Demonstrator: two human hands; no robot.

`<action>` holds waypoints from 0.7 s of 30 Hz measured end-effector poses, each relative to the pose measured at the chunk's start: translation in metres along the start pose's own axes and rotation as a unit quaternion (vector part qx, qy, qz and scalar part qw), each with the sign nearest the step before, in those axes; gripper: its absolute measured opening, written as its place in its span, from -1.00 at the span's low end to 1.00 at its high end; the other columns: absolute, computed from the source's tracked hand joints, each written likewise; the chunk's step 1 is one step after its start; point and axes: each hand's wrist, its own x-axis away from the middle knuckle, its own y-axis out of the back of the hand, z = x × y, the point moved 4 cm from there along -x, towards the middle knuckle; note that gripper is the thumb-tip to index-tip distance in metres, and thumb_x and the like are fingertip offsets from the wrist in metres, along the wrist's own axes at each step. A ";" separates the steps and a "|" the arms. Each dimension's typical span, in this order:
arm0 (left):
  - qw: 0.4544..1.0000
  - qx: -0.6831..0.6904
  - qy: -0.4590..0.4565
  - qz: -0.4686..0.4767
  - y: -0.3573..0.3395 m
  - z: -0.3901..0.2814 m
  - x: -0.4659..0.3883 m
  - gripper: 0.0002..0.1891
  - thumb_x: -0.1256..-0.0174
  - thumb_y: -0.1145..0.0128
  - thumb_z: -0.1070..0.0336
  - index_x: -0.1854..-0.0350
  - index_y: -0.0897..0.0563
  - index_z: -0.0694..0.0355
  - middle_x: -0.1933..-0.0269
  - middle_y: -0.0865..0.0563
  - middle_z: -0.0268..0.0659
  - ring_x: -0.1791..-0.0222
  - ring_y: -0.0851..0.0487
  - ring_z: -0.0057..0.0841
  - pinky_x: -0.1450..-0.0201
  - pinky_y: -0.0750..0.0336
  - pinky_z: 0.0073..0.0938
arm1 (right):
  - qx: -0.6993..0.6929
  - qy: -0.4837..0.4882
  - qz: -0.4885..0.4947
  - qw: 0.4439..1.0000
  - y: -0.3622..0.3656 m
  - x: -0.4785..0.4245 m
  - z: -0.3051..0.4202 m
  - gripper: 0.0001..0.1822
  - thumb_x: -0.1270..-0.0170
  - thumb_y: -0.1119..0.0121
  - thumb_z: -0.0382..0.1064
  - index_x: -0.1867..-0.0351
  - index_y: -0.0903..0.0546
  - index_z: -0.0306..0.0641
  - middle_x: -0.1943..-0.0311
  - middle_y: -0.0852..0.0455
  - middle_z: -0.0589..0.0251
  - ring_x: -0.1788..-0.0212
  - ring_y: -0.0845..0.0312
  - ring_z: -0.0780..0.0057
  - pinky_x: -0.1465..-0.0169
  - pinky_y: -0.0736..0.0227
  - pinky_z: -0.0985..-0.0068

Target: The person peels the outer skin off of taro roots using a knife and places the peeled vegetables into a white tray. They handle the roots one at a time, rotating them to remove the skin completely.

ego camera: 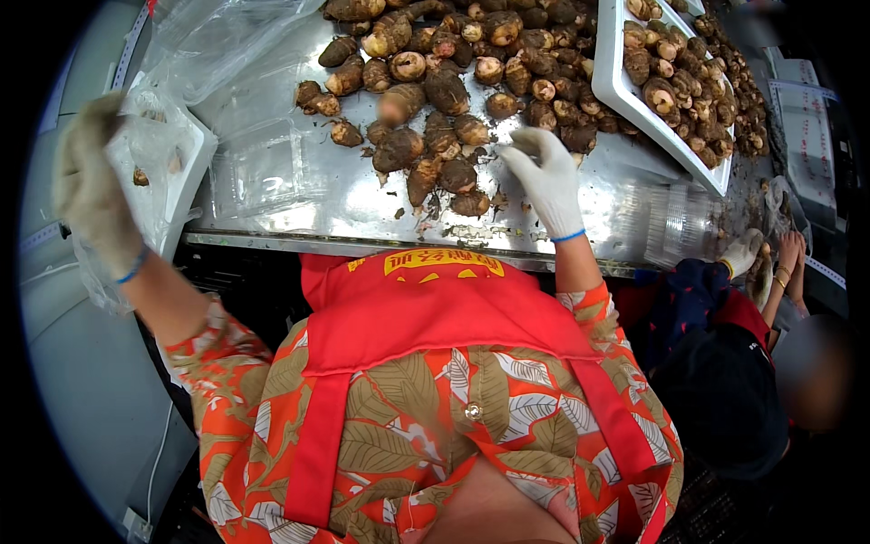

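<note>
My left hand (98, 180), in a soiled white knit glove, is raised at the far left beside a white foam box (194, 160) lined with clear plastic. It is blurred, and whether its fingers hold anything cannot be made out. My right hand (546, 177), gloved in white with a blue cuff, hovers over the metal table (353, 211). Its fingers curl with a gap to the thumb, and nothing shows between them. To its left lies a loose cluster of brown taro corms (457, 175). A larger heap of taro (516, 41) spreads behind it.
A white foam tray (612, 88) filled with small taros stands tilted at right. Clear plastic containers (255, 170) and plastic sheeting (217, 47) occupy the table's left; more stacked clear containers (683, 221) are at right. A co-worker's gloved hand (742, 253) and another person's bare hands (790, 262) are beyond.
</note>
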 end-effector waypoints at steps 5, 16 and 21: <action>0.963 0.045 0.131 0.233 -0.129 -0.002 0.105 -0.81 -0.47 -0.12 0.42 0.05 -0.78 0.27 0.09 -0.80 -0.29 0.07 -0.72 -0.56 -0.04 -0.60 -0.56 | 0.184 0.063 0.059 0.979 -0.041 -0.024 0.019 -0.49 -0.21 -0.30 -0.09 -0.19 -0.63 -0.20 -0.03 -0.69 -0.04 -0.04 -0.66 0.02 -0.12 -0.55 0.24; 0.829 0.249 0.265 0.424 -0.212 -0.056 0.181 -0.47 -0.33 -0.23 0.40 -0.37 -0.52 0.26 -0.12 -0.72 -0.18 -0.12 -0.66 -0.51 -0.25 -0.53 -0.46 | -0.474 -0.149 0.124 0.859 -0.022 -0.002 0.000 -0.57 -0.50 -0.13 -0.14 -0.23 -0.55 -0.41 0.23 -0.74 0.22 0.43 -0.63 0.59 0.38 -0.54 0.63; 0.818 0.286 0.243 0.437 -0.219 -0.088 0.180 -0.35 -0.29 -0.24 0.43 -0.47 -0.41 0.24 -0.20 -0.68 -0.12 -0.15 -0.66 -0.49 -0.28 -0.52 -0.43 | -0.451 -0.133 0.154 0.869 -0.030 0.008 0.013 -0.59 -0.57 -0.01 -0.14 -0.23 -0.55 -0.42 0.24 -0.74 0.18 0.43 -0.66 0.53 0.41 -0.56 0.60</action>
